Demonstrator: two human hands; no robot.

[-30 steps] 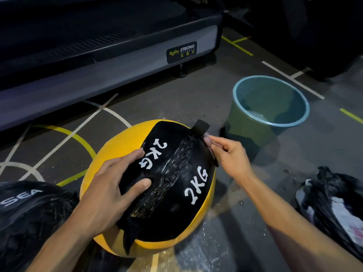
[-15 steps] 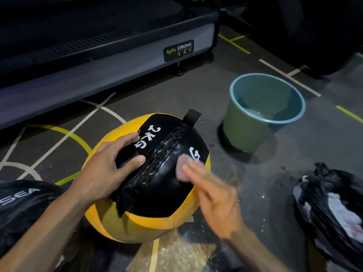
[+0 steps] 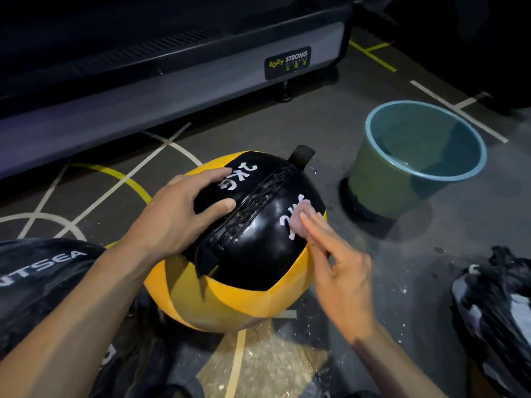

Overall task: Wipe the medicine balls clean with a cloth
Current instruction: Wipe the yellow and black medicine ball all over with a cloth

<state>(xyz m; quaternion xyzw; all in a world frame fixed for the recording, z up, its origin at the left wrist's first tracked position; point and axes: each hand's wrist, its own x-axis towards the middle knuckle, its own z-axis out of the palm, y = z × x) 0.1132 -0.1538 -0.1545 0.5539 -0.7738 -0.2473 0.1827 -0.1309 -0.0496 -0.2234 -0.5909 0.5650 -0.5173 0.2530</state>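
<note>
At far left a second, black medicine ball point(image 3: 43, 271) is lying on the floor point(image 3: 316, 133), and nothing shows whether it has been wiped; your left hand point(image 3: 178, 219) is resting spread and flat on the yellow-and-black medicine ball point(image 3: 230, 294), steadying it on the floor; your right hand point(image 3: 342, 274) is pressing a small pink cloth point(image 3: 300, 218) under straight fingers onto the black panel; I judge you are mid-wipe, with the yellow sides left to do; a bucket point(image 3: 373, 182) is standing to the right.
</note>
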